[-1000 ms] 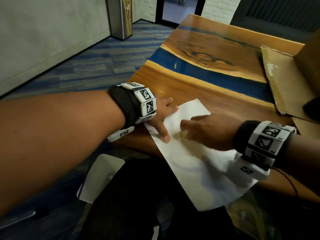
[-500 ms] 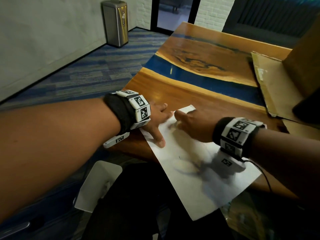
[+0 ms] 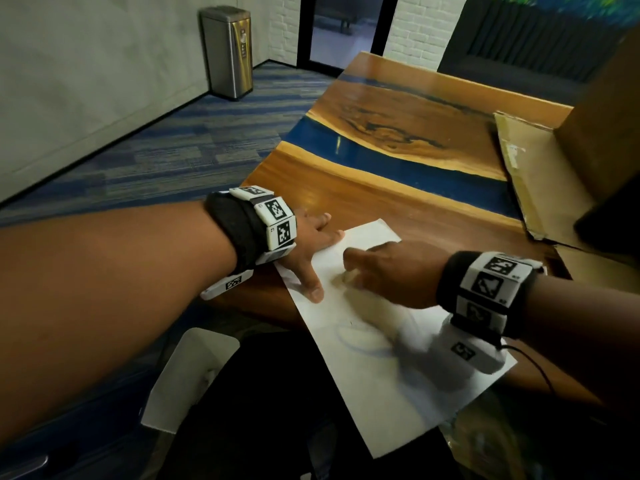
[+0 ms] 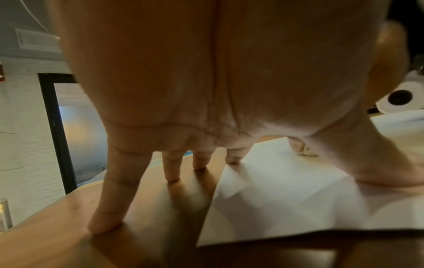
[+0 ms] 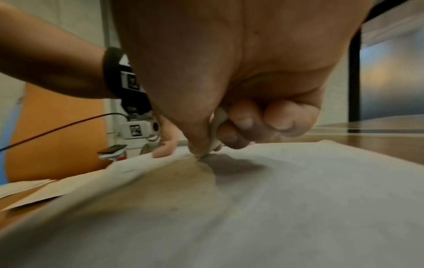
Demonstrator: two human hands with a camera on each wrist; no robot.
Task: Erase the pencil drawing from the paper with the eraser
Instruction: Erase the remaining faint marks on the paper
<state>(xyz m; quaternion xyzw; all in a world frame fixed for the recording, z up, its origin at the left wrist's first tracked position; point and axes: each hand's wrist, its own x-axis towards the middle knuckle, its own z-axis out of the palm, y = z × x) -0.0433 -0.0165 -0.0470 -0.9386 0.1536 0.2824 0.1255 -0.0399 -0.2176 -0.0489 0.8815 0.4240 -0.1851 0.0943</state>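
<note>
Eraser pinched in right hand, tip on paper.

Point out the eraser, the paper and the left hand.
eraser [image 5: 216,127]: right wrist view, on the pale strip pinched by the right hand's fingers.
paper [image 3: 408,403]: head view, on its bare near part.
left hand [image 3: 311,240]: head view, on its back.

The paper lay on the surface at the lower middle of the frame, one corner hanging past the near edge. My left hand rested on its left edge, my right hand on it just to the right, the eraser between my fingers and touching the sheet. Cardboard lay at the right, a bin on the floor at upper left.
</note>
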